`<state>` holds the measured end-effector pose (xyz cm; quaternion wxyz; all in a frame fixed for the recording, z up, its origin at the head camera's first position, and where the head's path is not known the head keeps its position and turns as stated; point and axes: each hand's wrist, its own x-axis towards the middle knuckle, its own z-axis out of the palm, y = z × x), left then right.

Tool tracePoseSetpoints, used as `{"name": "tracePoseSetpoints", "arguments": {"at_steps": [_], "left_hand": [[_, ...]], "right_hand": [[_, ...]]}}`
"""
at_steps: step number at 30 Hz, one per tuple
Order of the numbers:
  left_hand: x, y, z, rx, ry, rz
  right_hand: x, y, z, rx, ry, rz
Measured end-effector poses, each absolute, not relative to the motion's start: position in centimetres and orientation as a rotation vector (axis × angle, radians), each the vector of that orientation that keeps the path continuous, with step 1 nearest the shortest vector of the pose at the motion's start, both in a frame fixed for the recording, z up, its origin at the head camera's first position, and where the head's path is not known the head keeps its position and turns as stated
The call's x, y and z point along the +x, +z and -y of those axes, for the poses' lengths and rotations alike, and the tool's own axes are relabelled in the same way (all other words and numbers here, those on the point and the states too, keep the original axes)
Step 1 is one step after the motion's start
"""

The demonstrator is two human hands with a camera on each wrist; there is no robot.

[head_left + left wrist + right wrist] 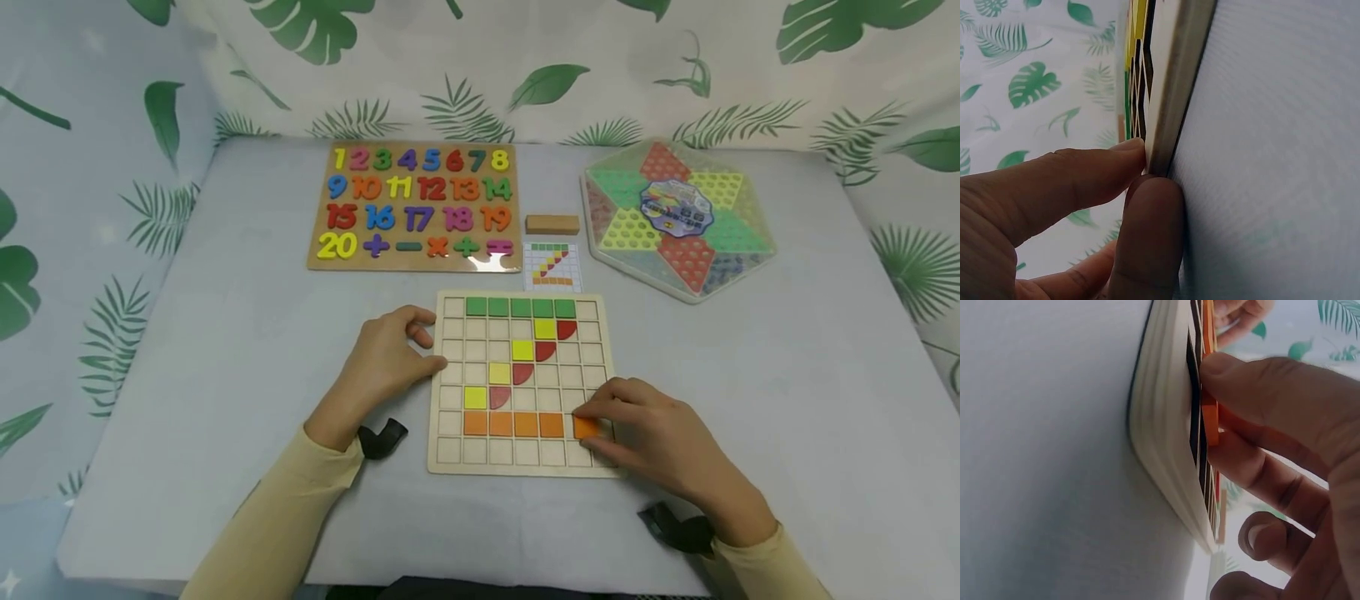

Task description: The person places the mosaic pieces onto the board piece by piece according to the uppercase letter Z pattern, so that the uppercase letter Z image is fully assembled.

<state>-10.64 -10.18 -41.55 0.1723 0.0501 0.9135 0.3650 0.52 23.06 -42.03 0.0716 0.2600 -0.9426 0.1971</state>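
A wooden grid board [525, 466] lies flat on the table, with green, yellow and orange square tiles and red quarter-round tiles in its cells. My left hand [392, 348] holds the board's left edge, thumb on the rim; the left wrist view shows the thumb [1085, 181] and a curled finger against that edge. Between thumb and fingers my right hand [660, 429] pinches an orange square tile [586, 427] over the board's lower right. In the right wrist view this orange tile [1210, 419] sits close over the cells. The fingers partly cover the board's lower right cells.
Behind the board lies a small pattern card [552, 267], with a wooden block [552, 224] beyond it. A number puzzle board [412, 261] is at the back left. At the back right lies a hexagonal Chinese checkers set [678, 218].
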Motion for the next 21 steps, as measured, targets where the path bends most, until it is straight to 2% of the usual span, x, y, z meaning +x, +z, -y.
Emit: {"name": "tracePoseSetpoints", "arguments": {"at_steps": [11,21], "left_hand": [[-10.5,-41.6,10.2,0.132,1.046,-2.596],[-10.3,-42.4,9.0,0.157,1.065,-2.535]], "right_hand": [[-0.3,-42.0,-22.6,0.823,0.568,2.868],[0.9,-42.0,-23.8,0.694,0.633,2.927]]}}
